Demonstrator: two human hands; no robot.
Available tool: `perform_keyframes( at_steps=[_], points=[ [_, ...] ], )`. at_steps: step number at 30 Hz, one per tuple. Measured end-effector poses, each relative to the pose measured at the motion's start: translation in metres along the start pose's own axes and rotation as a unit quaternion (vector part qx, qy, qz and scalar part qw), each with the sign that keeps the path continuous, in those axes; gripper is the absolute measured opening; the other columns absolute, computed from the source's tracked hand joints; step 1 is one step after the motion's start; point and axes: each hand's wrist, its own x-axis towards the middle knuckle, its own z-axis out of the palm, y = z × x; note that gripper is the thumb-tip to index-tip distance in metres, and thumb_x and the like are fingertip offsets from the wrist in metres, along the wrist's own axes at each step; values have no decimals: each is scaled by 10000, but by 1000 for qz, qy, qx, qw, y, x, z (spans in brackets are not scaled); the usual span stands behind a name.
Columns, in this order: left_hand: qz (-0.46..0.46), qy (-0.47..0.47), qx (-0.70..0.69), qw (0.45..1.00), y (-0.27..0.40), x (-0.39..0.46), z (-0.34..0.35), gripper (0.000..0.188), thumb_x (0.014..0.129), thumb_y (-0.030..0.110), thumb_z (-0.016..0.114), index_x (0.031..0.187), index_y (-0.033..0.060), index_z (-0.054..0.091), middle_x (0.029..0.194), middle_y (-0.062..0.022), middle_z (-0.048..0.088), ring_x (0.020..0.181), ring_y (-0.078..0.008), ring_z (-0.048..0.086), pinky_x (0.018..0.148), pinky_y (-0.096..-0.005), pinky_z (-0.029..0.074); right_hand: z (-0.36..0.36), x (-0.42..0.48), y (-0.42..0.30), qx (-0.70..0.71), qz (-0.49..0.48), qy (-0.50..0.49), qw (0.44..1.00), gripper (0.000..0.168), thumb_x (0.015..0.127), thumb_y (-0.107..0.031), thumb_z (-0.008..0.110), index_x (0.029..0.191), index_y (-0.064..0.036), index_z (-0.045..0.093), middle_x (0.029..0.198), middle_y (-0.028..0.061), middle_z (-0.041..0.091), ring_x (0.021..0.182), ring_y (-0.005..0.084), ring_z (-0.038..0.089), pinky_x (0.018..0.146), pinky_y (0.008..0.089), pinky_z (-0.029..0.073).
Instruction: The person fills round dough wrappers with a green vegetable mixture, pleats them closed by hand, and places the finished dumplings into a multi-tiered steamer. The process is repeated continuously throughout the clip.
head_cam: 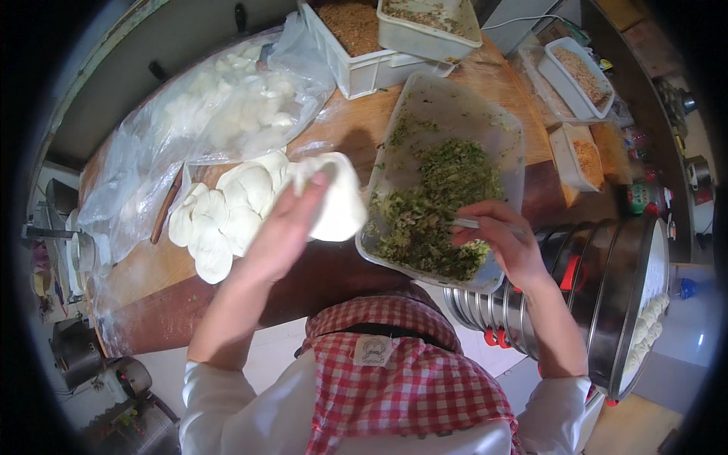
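A round dough wrapper [341,205] hangs in my left hand [296,227], blurred a little, just left of the filling tub. Between the fingers of my right hand [506,239] is a flat, pale filling spatula [467,222], its tip down in the chopped green filling [438,210]. That filling lies in a translucent plastic tub [418,96], heaped toward the near and right sides. Beyond my left wrist, overlapping dough wrappers [213,244] are spread on the wooden table [142,290]. Their far edge runs up to a plastic sheet.
Clear plastic sheeting [136,148] covers more pale dough pieces at the back left. A wooden rolling pin [168,205] rests beside the wrappers. White bins [358,77] of brown filling stand behind the tub. Stacked metal steamers [608,307] rise close to my right forearm, with buns [645,330] on top.
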Motion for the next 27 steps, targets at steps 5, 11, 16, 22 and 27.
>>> perform_keyframes(
  at_steps=[5,11,16,22,27],
  points=[
    [-192,-170,-332,908,-23,38,77,514,1017,403,333,1344,14,414,1318,-141,515,1205,-236,519,1017,-395,427,49,-22,-6,-547,-346,100,755,322,769,19,635,1084,18,569,1046,191,598,939,320,627,801,378,519],
    [-144,-188,-504,831,-29,37,86,422,1008,321,398,1300,17,412,1215,-156,565,1113,-297,578,923,-474,512,50,-16,15,-562,-345,151,737,260,819,-22,607,1072,14,562,1048,184,601,906,341,609,765,404,508],
    [-94,-196,-469,856,-21,26,43,419,986,328,464,1262,14,466,1187,-185,587,1068,-331,605,876,-444,530,22,15,43,-464,-99,24,880,200,886,-58,545,1073,9,567,970,207,610,861,395,599,735,415,490],
    [-72,-166,-478,859,-15,17,6,368,956,257,545,1227,12,505,1126,-159,625,1029,-282,630,849,-429,547,39,33,65,-174,75,-43,981,208,950,-130,525,1075,20,594,946,112,664,880,185,658,790,298,507],
    [-48,-131,-377,916,-17,10,-2,344,909,90,602,1233,31,500,1156,-122,611,1045,-252,626,873,-439,544,-3,24,40,-7,77,39,996,242,955,-104,490,1137,24,585,927,134,669,816,193,668,781,299,529]
  ],
)
